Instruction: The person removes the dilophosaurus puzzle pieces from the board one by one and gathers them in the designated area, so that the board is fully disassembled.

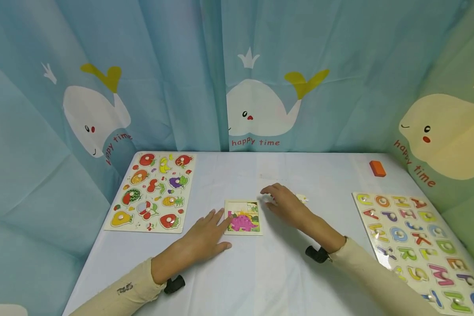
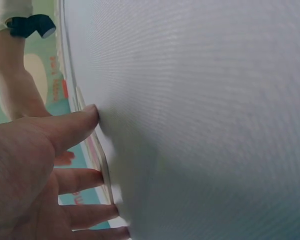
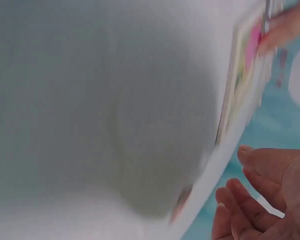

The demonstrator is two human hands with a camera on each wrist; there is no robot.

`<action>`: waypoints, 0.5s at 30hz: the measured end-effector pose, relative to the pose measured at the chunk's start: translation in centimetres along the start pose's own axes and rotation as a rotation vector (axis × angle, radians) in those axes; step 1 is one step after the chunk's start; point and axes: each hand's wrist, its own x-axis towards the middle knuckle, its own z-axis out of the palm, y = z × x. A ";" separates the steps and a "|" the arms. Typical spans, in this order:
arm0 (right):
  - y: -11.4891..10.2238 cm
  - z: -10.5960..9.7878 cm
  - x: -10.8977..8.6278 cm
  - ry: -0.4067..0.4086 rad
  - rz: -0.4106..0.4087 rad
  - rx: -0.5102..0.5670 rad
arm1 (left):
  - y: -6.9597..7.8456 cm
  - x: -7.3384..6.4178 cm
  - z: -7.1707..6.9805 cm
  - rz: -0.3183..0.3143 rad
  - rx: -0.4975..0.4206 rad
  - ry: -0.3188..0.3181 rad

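A small square puzzle tray (image 1: 236, 205) lies flat on the table, with picture pieces of a pink dinosaur (image 1: 242, 223) filling its lower and right parts. The upper left of the tray shows bare board. My left hand (image 1: 205, 237) rests at the tray's left side, its fingers spread and a fingertip touching the pieces. To the right of the tray, my right hand (image 1: 288, 205) hovers over the table. Its fingers (image 3: 250, 200) are loosely bent, with nothing visible between them in the right wrist view. Partly hidden behind that hand lies a loose puzzle piece (image 1: 302, 198).
A fruit peg board (image 1: 188, 188) lies at the left of the table. On the right is an alphabet peg board (image 1: 383, 259). An orange block (image 1: 377, 168) sits at the back right. Blue curtains (image 1: 189, 87) with whales enclose the table.
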 end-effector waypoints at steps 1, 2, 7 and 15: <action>-0.4 0.5 0.1 -0.009 -0.008 -0.001 | 0.0 0.0 0.0 0.000 0.000 0.000; -0.8 0.8 0.2 -0.019 -0.006 -0.001 | 0.0 0.0 0.0 0.000 0.001 0.000; -2.0 2.2 0.5 -0.048 -0.002 -0.038 | -0.1 0.1 0.0 0.004 0.012 0.000; -2.8 2.9 0.2 -0.037 -0.019 -0.153 | 0.0 0.0 0.0 0.002 0.018 -0.005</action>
